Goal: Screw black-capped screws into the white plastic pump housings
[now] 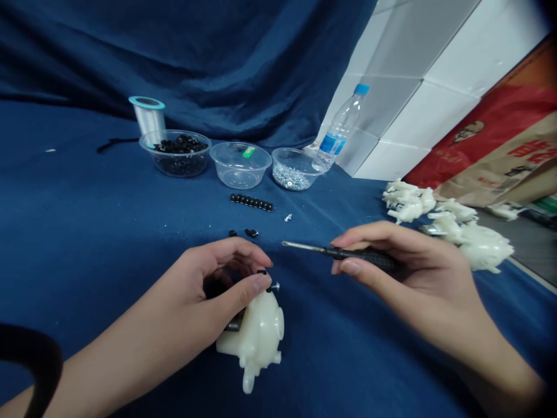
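Note:
My right hand [391,261] grips the black handle of a screwdriver [304,247], whose metal tip points left, apart from any screw. Closed at thumb and fingers, my left hand [221,278] pinches a small black part [261,271] with a silver screw [275,286] sticking out to the right. Directly beneath is a cream-white plastic housing [261,331] with rounded sides and stubby legs; whether the black part touches it I cannot tell. Some of the housing is hidden by my left hand. Small black pieces [251,233] lie just beyond the fingers.
Behind are a bowl of black parts [176,165], a clear bowl [241,174] with a green label, and a bowl of screws [298,177]. A black strip [251,202] and loose screws [288,217] lie nearer. A bottle [342,128], wire spool [148,119] and more white housings [483,244] stand around.

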Action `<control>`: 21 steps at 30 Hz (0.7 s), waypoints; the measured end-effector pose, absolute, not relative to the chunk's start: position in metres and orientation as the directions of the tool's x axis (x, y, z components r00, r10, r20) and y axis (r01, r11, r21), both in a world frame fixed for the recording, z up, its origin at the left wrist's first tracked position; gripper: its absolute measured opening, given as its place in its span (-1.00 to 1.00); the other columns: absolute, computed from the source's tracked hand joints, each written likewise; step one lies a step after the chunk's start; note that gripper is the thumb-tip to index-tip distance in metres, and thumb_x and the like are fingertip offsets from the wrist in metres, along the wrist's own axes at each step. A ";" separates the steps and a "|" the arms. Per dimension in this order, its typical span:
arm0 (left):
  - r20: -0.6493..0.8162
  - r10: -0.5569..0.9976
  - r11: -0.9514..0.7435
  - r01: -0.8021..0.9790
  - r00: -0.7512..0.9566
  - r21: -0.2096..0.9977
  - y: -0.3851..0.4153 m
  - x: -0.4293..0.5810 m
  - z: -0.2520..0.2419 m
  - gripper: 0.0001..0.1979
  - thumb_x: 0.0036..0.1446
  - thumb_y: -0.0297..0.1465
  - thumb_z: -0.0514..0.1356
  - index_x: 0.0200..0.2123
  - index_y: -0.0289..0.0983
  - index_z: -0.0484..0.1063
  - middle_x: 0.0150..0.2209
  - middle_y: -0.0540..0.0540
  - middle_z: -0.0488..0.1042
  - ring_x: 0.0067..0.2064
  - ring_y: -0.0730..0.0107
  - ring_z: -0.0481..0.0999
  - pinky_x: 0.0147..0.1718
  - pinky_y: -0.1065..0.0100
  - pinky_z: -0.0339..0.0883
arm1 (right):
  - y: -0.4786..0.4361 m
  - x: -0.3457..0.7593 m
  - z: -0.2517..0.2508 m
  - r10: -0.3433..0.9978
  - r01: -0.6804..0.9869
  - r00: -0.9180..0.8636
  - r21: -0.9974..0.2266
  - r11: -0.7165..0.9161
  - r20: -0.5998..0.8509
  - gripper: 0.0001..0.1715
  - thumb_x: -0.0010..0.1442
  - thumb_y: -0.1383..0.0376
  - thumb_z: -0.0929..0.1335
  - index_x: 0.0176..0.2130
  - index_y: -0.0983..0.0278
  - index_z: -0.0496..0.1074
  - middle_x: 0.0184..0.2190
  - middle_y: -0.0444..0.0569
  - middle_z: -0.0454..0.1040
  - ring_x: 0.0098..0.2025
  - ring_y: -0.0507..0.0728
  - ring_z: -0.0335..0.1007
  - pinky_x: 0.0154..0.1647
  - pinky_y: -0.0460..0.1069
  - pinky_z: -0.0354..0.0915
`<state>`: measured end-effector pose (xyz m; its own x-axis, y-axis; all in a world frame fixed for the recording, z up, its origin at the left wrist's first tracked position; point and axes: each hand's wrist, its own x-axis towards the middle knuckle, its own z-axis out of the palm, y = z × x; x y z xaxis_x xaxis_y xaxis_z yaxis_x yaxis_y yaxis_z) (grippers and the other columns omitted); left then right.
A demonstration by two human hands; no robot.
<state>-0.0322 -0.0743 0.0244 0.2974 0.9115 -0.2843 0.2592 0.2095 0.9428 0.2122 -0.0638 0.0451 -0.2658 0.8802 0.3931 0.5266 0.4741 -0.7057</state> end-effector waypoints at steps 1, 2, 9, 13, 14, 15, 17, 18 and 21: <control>-0.251 0.921 0.181 0.243 0.298 0.953 -0.074 -0.032 0.024 -0.70 0.11 -0.08 0.25 -0.13 -0.07 0.46 -0.32 0.03 0.53 -0.27 0.32 0.51 -0.43 0.43 0.33 | -0.064 0.212 0.045 0.882 0.524 -0.268 -0.710 0.471 0.388 -0.82 0.13 0.29 0.49 -0.21 0.13 0.53 -0.37 -0.19 0.58 -0.37 -0.01 0.55 -0.30 -0.18 0.45; -0.224 0.928 0.156 0.234 0.298 0.960 -0.075 -0.033 0.024 -0.73 0.11 -0.10 0.26 -0.16 -0.08 0.47 -0.30 0.02 0.54 -0.26 0.32 0.52 -0.42 0.44 0.35 | -0.064 0.211 0.045 0.884 0.522 -0.269 -0.713 0.468 0.383 -0.82 0.13 0.29 0.49 -0.20 0.13 0.53 -0.38 -0.19 0.59 -0.37 -0.01 0.55 -0.30 -0.19 0.44; -0.093 0.965 0.019 0.288 0.244 0.957 -0.078 -0.033 0.020 -0.78 0.11 -0.13 0.27 -0.19 -0.04 0.58 -0.29 0.05 0.60 -0.34 0.37 0.55 -0.44 0.46 0.40 | -0.063 0.210 0.043 0.885 0.512 -0.257 -0.723 0.465 0.387 -0.81 0.12 0.30 0.50 -0.21 0.13 0.54 -0.38 -0.19 0.59 -0.38 -0.01 0.55 -0.31 -0.19 0.44; 0.001 0.966 -0.086 0.318 0.258 0.944 -0.079 -0.035 0.016 -0.85 0.16 -0.18 0.25 -0.20 0.07 0.60 -0.22 0.13 0.60 -0.28 0.44 0.56 -0.31 0.51 0.41 | -0.064 0.211 0.044 0.885 0.512 -0.273 -0.721 0.466 0.378 -0.82 0.12 0.30 0.50 -0.21 0.12 0.54 -0.35 -0.19 0.58 -0.37 0.00 0.54 -0.31 -0.17 0.44; 0.011 0.965 -0.096 0.315 0.262 0.944 -0.079 -0.036 0.015 -0.85 0.17 -0.18 0.25 -0.20 0.09 0.60 -0.22 0.15 0.60 -0.29 0.46 0.57 -0.32 0.53 0.41 | -0.063 0.212 0.045 0.885 0.517 -0.279 -0.718 0.466 0.374 -0.82 0.12 0.30 0.50 -0.22 0.12 0.55 -0.34 -0.19 0.58 -0.35 0.00 0.53 -0.30 -0.16 0.43; 0.018 0.965 -0.102 0.312 0.263 0.945 -0.079 -0.037 0.014 -0.85 0.17 -0.19 0.25 -0.21 0.10 0.60 -0.22 0.16 0.60 -0.29 0.47 0.57 -0.34 0.54 0.40 | -0.063 0.212 0.045 0.882 0.525 -0.289 -0.710 0.470 0.371 -0.84 0.13 0.30 0.49 -0.22 0.12 0.55 -0.32 -0.18 0.58 -0.33 0.01 0.53 -0.29 -0.15 0.43; 0.026 0.967 -0.105 0.303 0.252 0.947 -0.079 -0.037 0.012 -0.87 0.16 -0.19 0.26 -0.22 0.11 0.61 -0.24 0.17 0.60 -0.31 0.49 0.57 -0.39 0.57 0.39 | -0.062 0.213 0.046 0.869 0.541 -0.319 -0.680 0.495 0.378 -0.88 0.14 0.30 0.48 -0.25 0.12 0.55 -0.31 -0.15 0.57 -0.28 0.05 0.51 -0.30 -0.12 0.42; 0.030 0.969 -0.104 0.297 0.245 0.949 -0.079 -0.037 0.011 -0.87 0.15 -0.20 0.26 -0.23 0.11 0.61 -0.26 0.18 0.61 -0.34 0.50 0.56 -0.41 0.58 0.39 | -0.062 0.213 0.047 0.859 0.550 -0.335 -0.659 0.513 0.388 -0.90 0.15 0.31 0.48 -0.26 0.12 0.55 -0.32 -0.14 0.57 -0.26 0.07 0.50 -0.30 -0.10 0.42; 0.043 0.977 -0.097 0.258 0.210 0.961 -0.079 -0.033 0.008 -0.85 0.14 -0.23 0.27 -0.21 0.11 0.60 -0.33 0.17 0.62 -0.39 0.51 0.55 -0.43 0.59 0.39 | -0.065 0.212 0.048 0.820 0.584 -0.359 -0.578 0.570 0.446 -0.86 0.14 0.35 0.47 -0.27 0.10 0.55 -0.32 -0.12 0.55 -0.26 0.11 0.46 -0.34 -0.04 0.41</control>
<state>-0.0335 -0.0790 0.0083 0.2100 0.9768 0.0426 0.2578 -0.0973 0.9613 0.2119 -0.0648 0.0484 -0.3591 0.8196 0.4465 0.5837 0.5705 -0.5778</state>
